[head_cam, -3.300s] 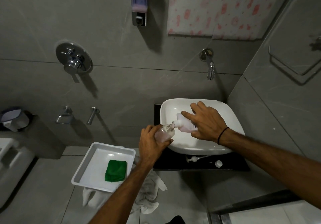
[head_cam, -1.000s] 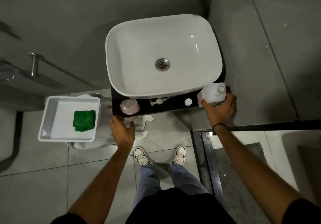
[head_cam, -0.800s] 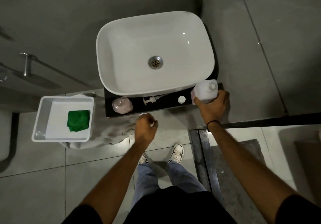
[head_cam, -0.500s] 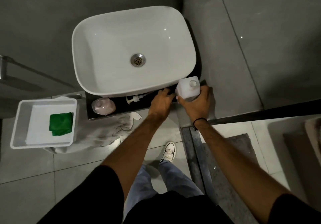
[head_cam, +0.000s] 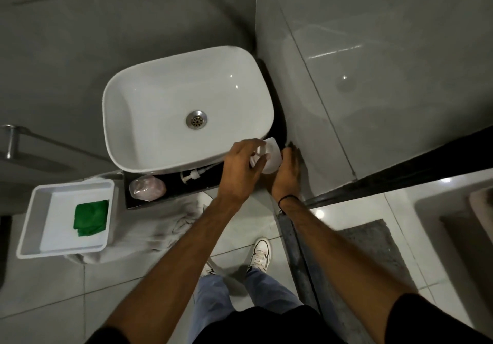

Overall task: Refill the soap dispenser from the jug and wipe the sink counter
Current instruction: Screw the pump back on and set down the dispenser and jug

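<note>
The white jug (head_cam: 273, 156) stands upright at the right end of the black counter (head_cam: 173, 193), against the sink's front right corner. My right hand (head_cam: 286, 174) grips its body from the near side. My left hand (head_cam: 238, 171) sits over the jug's top, its fingers pinching a small white cap (head_cam: 258, 154) at the neck. The clear soap dispenser bottle (head_cam: 147, 187), holding pink soap, stands at the counter's left end with no pump on it. Its white pump head (head_cam: 191, 175) lies flat on the counter between the bottle and my hands.
The white basin (head_cam: 125, 135) fills the counter behind. A white tray (head_cam: 34, 210) with a folded green cloth (head_cam: 90, 217) rests to the left, on a grey towel (head_cam: 152, 227) on the floor. A tiled wall and dark threshold bar (head_cam: 400, 172) lie to the right.
My left hand left the dispenser side, crossed the counter, picked up the small white cap and brought it onto the jug's top. My right hand has kept hold of the jug.
</note>
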Action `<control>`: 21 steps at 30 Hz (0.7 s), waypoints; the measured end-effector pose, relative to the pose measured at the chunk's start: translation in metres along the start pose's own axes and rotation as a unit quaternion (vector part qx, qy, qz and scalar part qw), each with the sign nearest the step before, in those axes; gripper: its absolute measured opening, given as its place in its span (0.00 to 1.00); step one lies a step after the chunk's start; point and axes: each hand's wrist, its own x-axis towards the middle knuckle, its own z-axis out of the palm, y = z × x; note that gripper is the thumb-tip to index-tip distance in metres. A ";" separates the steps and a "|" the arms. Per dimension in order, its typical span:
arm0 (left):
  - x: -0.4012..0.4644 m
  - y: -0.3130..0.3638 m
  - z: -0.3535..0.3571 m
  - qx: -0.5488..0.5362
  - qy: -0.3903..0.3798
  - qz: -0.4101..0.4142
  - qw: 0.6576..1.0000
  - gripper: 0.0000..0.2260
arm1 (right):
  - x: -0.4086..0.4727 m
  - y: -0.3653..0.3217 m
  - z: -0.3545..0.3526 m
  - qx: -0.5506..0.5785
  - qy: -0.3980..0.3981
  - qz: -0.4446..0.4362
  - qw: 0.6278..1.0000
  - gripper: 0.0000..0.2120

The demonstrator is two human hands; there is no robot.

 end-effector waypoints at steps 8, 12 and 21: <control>0.047 0.025 0.000 0.232 -0.158 0.059 0.958 0.14 | 0.003 0.001 -0.005 -0.083 -0.061 -0.051 0.993 0.42; 0.050 0.022 -0.005 0.210 -0.228 0.084 0.947 0.16 | 0.003 0.001 -0.003 -0.079 -0.047 -0.033 0.995 0.43; 0.045 0.018 -0.012 0.175 -0.187 0.040 0.966 0.32 | 0.005 0.011 0.003 -0.029 -0.058 -0.021 0.998 0.30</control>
